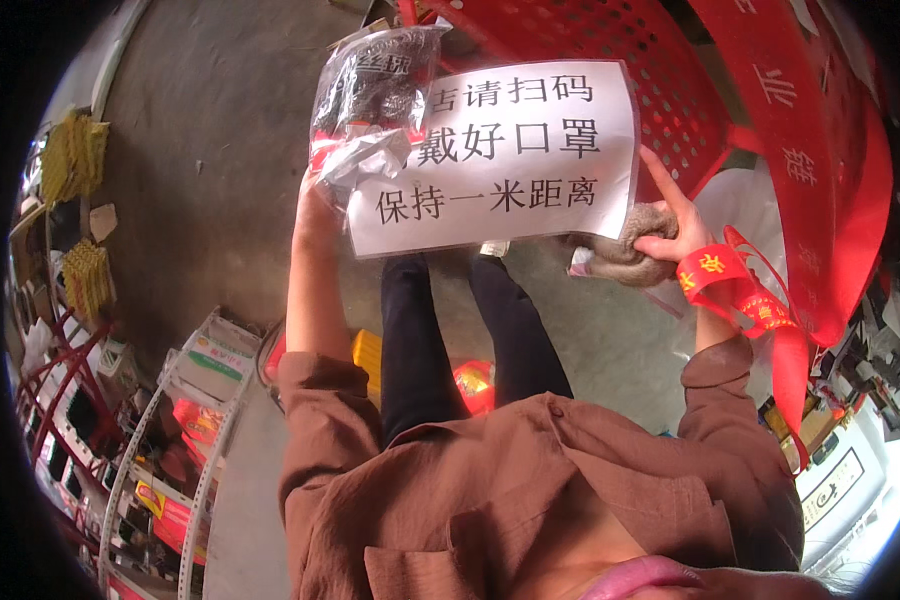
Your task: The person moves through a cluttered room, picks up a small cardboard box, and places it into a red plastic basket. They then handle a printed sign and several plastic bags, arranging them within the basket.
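Note:
A clear plastic pack of dark steel-wire scouring balls (379, 75) is held upright in my left hand (319, 184), which is mostly hidden by the crumpled wrapper. A white laminated sheet (510, 165) with large black printed writing spans the space between my hands. Its left part is covered by the pack; which hand carries its weight I cannot tell. My right hand (679, 229) grips a bundled grey-brown cloth (637, 251), with the index finger extended close to the sheet's right edge. Red ribbon with gold writing (709, 274) hangs around my right wrist.
Beyond the sheet is a red perforated plastic basket (607, 34). A broad red banner (810, 150) bearing white writing hangs at the right. Metal shelving (195, 450) with packaged goods stands at the lower left. Yellow woven bundles (75, 157) are at the far left above the concrete floor (217, 172).

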`<state>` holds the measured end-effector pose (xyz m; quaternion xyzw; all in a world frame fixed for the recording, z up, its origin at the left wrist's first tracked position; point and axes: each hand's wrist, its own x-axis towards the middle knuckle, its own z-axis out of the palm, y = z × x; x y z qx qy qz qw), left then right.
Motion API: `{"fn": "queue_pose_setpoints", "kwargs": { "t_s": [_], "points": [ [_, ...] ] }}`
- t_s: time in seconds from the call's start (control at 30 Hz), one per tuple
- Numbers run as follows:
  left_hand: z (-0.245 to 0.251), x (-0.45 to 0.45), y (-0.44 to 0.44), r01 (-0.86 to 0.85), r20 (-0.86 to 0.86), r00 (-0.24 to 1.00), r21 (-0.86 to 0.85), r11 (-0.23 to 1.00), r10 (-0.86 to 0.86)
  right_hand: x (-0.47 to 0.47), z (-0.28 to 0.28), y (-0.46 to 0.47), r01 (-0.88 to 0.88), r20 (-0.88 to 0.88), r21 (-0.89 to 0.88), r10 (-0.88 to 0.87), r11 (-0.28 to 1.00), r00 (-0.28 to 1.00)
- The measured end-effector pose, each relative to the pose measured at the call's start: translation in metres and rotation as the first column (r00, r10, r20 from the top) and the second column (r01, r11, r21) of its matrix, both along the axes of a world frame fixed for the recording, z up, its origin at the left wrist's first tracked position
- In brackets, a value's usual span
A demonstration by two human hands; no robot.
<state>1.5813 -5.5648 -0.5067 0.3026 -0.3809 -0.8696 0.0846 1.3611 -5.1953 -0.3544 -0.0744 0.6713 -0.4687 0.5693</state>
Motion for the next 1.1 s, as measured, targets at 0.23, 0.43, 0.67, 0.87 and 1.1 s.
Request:
{"fn": "queue_pose_setpoints", "kwargs": {
  "t_s": [0.23,0.43,0.67,0.87,1.1],
  "points": [
    [-0.023,-0.014,0.005,0.014,-0.034,0.999,0.04,0.999,-0.013,-0.019,-0.021,0.011,0.006,-0.441,0.18,0.075,0.984,0.895],
    [-0.039,-0.034,0.021,-0.017,0.028,1.0,0.225,0.974,0.011,-0.031,-0.023,-0.01,0.133,-0.654,0.097,-0.038,0.986,0.755],
    [-0.034,-0.042,0.021,0.085,-0.102,0.993,0.292,0.953,-0.057,-0.047,-0.043,0.001,0.257,-0.688,-0.019,-0.199,0.966,0.698],
    [-0.045,-0.013,-0.008,0.234,-0.029,0.958,-0.492,0.839,-0.284,-0.075,-0.052,0.0,0.468,-0.551,-0.156,-0.47,0.87,0.69],
    [-0.048,0.039,0.015,0.198,0.227,0.971,-0.563,0.803,-0.08,-0.053,-0.014,-0.035,0.111,-0.594,-0.106,-0.152,0.988,0.79]
  ]
}}
